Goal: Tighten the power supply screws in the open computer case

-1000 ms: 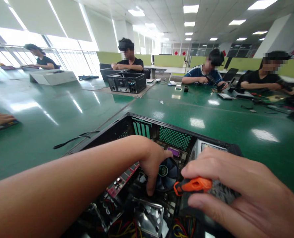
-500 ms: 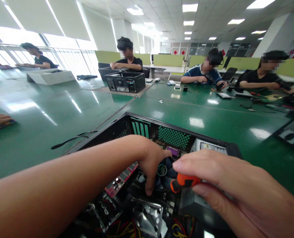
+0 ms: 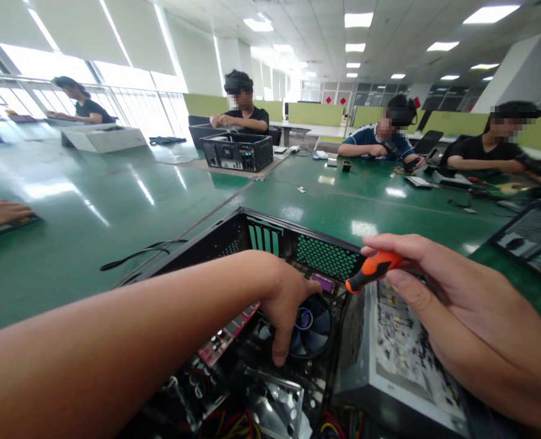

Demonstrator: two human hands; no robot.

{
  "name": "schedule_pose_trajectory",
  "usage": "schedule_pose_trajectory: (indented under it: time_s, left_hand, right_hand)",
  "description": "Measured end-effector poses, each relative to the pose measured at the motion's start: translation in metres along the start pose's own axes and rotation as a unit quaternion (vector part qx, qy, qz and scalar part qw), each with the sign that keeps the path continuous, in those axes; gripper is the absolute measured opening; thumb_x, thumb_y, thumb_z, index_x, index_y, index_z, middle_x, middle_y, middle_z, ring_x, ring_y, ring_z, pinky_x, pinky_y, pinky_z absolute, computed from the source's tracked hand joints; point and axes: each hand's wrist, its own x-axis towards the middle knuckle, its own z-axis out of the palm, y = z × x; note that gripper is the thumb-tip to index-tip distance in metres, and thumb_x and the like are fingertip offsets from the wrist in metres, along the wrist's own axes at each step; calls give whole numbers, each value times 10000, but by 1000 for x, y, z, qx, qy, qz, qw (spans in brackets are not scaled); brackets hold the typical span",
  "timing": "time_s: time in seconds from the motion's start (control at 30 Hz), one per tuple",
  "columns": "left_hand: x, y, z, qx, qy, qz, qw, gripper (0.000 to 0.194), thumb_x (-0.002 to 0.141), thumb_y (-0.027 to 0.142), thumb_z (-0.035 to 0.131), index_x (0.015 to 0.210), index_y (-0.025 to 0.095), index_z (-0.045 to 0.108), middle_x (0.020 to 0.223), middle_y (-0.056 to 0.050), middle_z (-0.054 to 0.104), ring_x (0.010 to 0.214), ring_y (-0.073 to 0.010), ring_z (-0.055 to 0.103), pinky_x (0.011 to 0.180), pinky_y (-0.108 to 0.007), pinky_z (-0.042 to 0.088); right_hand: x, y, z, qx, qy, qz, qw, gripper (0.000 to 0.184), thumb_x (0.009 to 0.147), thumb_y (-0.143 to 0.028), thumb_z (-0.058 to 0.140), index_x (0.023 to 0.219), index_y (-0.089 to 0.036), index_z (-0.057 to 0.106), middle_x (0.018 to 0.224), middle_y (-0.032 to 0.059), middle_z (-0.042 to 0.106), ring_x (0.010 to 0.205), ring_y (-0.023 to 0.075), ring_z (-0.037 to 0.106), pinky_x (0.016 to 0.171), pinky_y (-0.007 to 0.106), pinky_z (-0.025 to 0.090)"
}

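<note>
My left hand point(image 3: 283, 302) reaches down into an open black computer case point(image 3: 293, 227). Its thumb and fingers are around the left side of a round dark CPU cooling fan point(image 3: 315, 332); some fingertips are hidden. My right hand point(image 3: 453, 311) holds an orange and black screwdriver point(image 3: 374, 269) by its handle, above the case, with the handle tilted down to the left. A thin shaft seems to point toward the fan's far edge, but its tip is unclear. Below this hand lies the metal power supply point(image 3: 392, 360) with a worn label. A purple connector point(image 3: 324, 284) shows behind the fan.
A red circuit card point(image 3: 227, 337), a metal drive cage point(image 3: 277, 405) and coloured cables point(image 3: 229, 424) fill the case. A black cable point(image 3: 136, 253) lies left on the green table point(image 3: 197, 201). Several people work across the table, one beside another open case point(image 3: 238, 151).
My right hand and the screwdriver have moved up and right, away from the fan, uncovering more of the fan and power supply. My left hand stays at the fan. The view has shifted slightly.
</note>
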Motion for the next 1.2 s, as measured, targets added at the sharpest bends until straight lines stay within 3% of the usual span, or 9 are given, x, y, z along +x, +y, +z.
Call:
schedule_pose_trajectory:
  time_s: [0.2, 0.43, 0.97, 1.2]
  left_hand:
    - [0, -1, 1, -5, 11, 3, 1000, 1336, 351, 288, 772, 1438, 230, -2, 1443, -118, 318, 1271, -332, 361, 1011, -411, 337]
    - [1, 0, 1, -15, 12, 3, 1000, 1336, 338, 255, 773, 1439, 229, 17, 1417, -117, 367, 1255, -337, 383, 1007, -419, 343]
    - [-1, 3, 0, 17, 9, 0, 1000, 1277, 387, 274, 760, 1444, 187, 48, 1439, -125, 321, 1277, -316, 357, 1024, -386, 327]
    - [-1, 3, -1, 23, 10, 2, 1000, 1270, 400, 284, 754, 1445, 195, 39, 1443, -122, 317, 1285, -312, 346, 1023, -388, 325]
  right_hand:
    - [-2, 1, 2, -5, 5, 23, 1000, 324, 901, -271, 423, 1214, -311, 493, 1114, -20, 625, 923, 157, 627, 832, 261, 475]
    - [-1, 0, 3, -3, -20, 5, 1000, 331, 894, -249, 427, 1214, -305, 494, 1140, -17, 620, 964, 163, 623, 833, 260, 478]
    - [-2, -1, 4, 3, -22, -16, 1000, 322, 893, -234, 461, 1208, -295, 491, 1128, -11, 615, 990, 147, 598, 825, 242, 473]
    - [-1, -2, 2, 19, -20, -18, 999, 205, 837, -320, 554, 1038, -292, 585, 937, -1, 637, 824, 166, 616, 684, 271, 477]
